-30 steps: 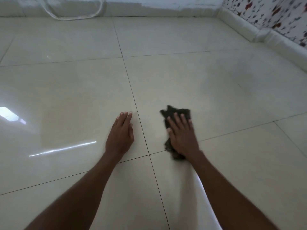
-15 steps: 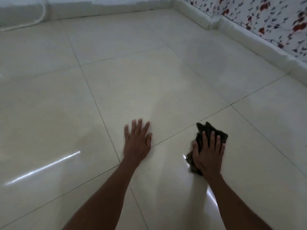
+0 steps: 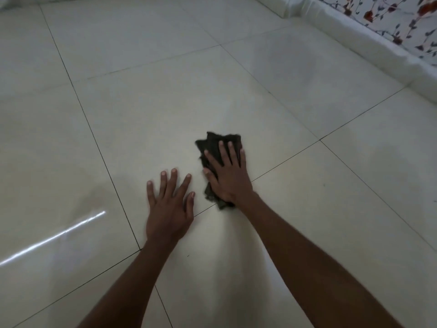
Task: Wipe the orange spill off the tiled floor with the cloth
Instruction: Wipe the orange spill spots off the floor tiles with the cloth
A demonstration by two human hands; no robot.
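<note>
wiping | right hand (image 3: 228,178) flat on cloth (image 3: 214,143) | left hand (image 3: 169,209) flat on floor (image 3: 307,209), at 8 o'clock of cloth | next: sweep toward faint stain (image 3: 99,192)

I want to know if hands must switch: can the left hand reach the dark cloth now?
Probably yes: the left hand lies flat beside the cloth, bare floor between; only the right hand covers it.

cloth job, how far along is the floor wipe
Done: no bright orange shows on the tiled floor. In hand: the right hand presses the dark cloth flat on the tile, while the left hand rests on it. Left: a faint brownish smear beyond the left hand may need a pass.
</note>
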